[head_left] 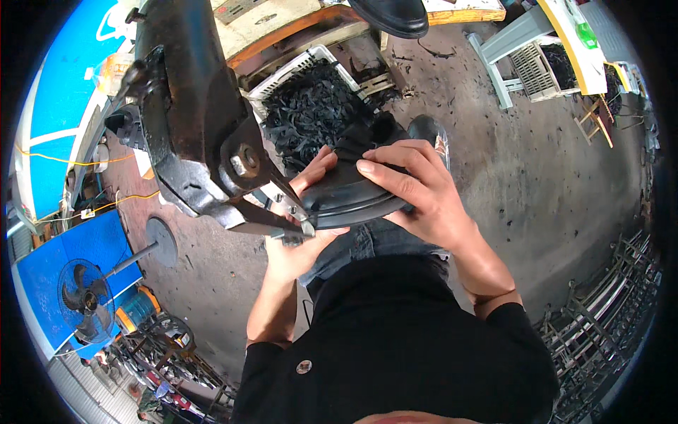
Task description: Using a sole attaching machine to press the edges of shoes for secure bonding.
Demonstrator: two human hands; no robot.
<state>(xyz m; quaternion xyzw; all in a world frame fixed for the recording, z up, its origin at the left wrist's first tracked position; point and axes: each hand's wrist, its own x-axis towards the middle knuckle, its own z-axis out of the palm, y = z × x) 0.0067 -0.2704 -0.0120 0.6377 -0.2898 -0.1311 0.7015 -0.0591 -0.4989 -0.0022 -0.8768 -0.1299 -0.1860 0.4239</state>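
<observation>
A black shoe (337, 185) is held between my two hands, its thick ribbed sole edge against the cutting tip (308, 228) of a dark metal machine (201, 113). My right hand (427, 191) is closed on the shoe's right part, with thumb and fingers pressed over the black upper. My left hand (314, 247) grips the shoe from the left, its fingertips showing above the machine's jaw. The jaw and the shoe hide the rest of its fingers. Which end of the shoe faces the blade I cannot tell.
Beyond the shoe stands a white crate (326, 55) full of black rubber strips. Another black shoe (395, 15) sits at the wooden bench's (282, 32) edge. A fan (88, 300) stands at left, metal racks (600, 304) at right, and a yellow-edged table (568, 46) at far right.
</observation>
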